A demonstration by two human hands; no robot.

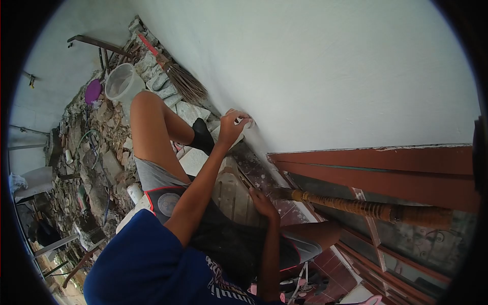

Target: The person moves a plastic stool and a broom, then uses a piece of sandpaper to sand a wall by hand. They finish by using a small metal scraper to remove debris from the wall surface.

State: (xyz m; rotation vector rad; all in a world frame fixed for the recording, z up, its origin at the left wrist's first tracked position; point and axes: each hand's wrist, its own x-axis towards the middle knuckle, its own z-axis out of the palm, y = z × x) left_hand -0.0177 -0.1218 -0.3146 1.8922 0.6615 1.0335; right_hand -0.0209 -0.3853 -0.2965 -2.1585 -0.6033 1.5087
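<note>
White wall (356, 76) just past grip: held small pale pc. (248, 123) there, pinched in L hand (232, 122). Rested R hand (262, 203) at edge of slatted seat (231, 192), nearer body; couldn't tell if gripping. Prob. needed flat contact, light even pressure.

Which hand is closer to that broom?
Left. The left hand is near the bristle end of the broom; the right hand is farther, beside the wrapped pole.
</note>
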